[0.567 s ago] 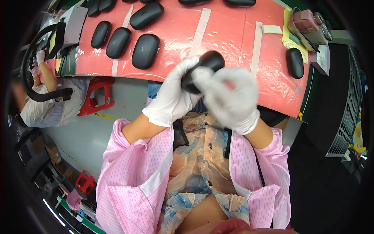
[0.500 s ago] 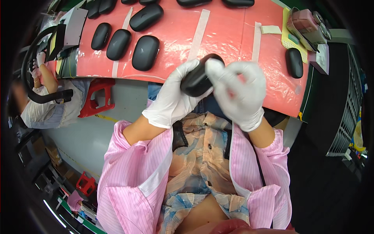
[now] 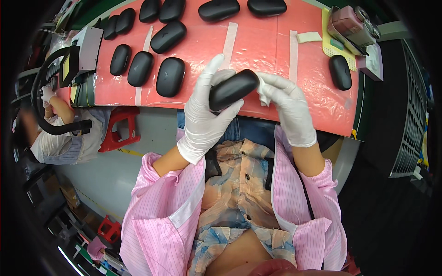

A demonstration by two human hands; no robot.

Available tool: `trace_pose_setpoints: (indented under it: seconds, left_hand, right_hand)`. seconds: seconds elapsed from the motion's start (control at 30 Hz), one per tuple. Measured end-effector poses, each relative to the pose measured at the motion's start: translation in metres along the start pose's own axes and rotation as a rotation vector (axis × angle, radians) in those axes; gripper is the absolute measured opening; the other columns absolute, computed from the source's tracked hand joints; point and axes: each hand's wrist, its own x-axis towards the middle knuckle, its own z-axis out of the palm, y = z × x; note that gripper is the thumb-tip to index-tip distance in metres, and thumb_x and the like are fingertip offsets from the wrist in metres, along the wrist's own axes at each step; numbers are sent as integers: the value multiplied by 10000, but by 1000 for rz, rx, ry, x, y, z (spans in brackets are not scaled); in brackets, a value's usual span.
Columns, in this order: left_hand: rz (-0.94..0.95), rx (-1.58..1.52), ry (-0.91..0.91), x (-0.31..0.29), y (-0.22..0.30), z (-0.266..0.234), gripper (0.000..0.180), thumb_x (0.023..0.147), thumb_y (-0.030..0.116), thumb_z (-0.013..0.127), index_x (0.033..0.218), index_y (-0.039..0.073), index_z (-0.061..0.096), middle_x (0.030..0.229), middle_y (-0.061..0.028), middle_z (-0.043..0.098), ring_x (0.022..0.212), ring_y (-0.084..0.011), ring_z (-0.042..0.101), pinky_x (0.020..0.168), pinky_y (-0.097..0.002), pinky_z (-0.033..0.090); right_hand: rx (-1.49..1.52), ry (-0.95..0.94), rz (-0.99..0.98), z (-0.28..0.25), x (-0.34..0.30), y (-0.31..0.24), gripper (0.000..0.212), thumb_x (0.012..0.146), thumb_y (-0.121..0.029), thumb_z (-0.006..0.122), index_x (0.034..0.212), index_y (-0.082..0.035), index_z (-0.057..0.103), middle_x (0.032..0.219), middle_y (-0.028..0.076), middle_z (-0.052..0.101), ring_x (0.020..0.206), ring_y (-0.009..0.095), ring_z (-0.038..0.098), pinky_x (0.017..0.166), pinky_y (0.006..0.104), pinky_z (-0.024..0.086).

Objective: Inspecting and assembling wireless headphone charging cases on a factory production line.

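My gloved left hand (image 3: 201, 122) grips a smooth black oval case (image 3: 234, 90), tilted with its right end higher, just above the near edge of the pink-covered table (image 3: 264, 43). The left thumb lies under the near side of the case, and the forefinger points up, off it. At the case's right end, my gloved right hand (image 3: 293, 108) pinches a small crumpled white cloth (image 3: 264, 94) between thumb and fingers. The cloth is at that end of the case; whether it touches cannot be told.
Several similar black cases (image 3: 170, 77) lie at the table's left and far side, and one (image 3: 340, 72) at the right. Bottles (image 3: 352, 25) stand on a yellow pad (image 3: 328, 41). A black hose (image 3: 34, 92) curves at left, near another person and a red stool (image 3: 120, 131).
The right hand has moved down from the top of the case to its right end, and the white cloth now shows. The case has turned flatter. My view has shifted, showing more of the far table.
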Motion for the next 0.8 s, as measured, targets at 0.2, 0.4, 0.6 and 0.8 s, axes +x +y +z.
trace_pose_setpoints:
  seconds: [0.2, 0.4, 0.6, 0.8]
  left_hand:
    - [216, 412, 15, 5, 0, 0, 783, 731, -41, 727, 1429, 60, 388, 1090, -162, 664, 984, -288, 669, 838, -326, 532]
    - [520, 275, 115, 8, 1, -5, 825, 691, 58, 830, 1394, -12, 402, 1039, -136, 688, 946, -236, 687, 816, -308, 537]
    - [430, 551, 166, 8, 10, -3, 949, 689, 122, 841, 1462, -4, 305, 1015, -168, 700, 836, -257, 713, 708, -286, 560]
    - [414, 632, 88, 7, 20, -11, 969, 668, 116, 839, 1461, -26, 299, 959, -124, 708, 748, -237, 708, 622, -273, 543]
  right_hand:
    - [-1318, -13, -920, 48, -17, 0, 312, 787, 26, 633, 1081, -52, 699, 829, 83, 573, 738, 191, 576, 660, 285, 461]
    - [-728, 49, -423, 37, -8, -2, 258, 873, -10, 569, 1095, -44, 694, 854, 79, 595, 751, 141, 563, 704, 325, 462]
    - [-885, 132, -628, 33, -7, -8, 318, 828, 25, 569, 1116, -54, 678, 889, 94, 609, 812, 160, 591, 746, 321, 472]
    - [-1343, 108, -1041, 44, -16, -13, 423, 665, 7, 657, 1059, -132, 727, 777, 10, 541, 698, 186, 513, 661, 303, 401]
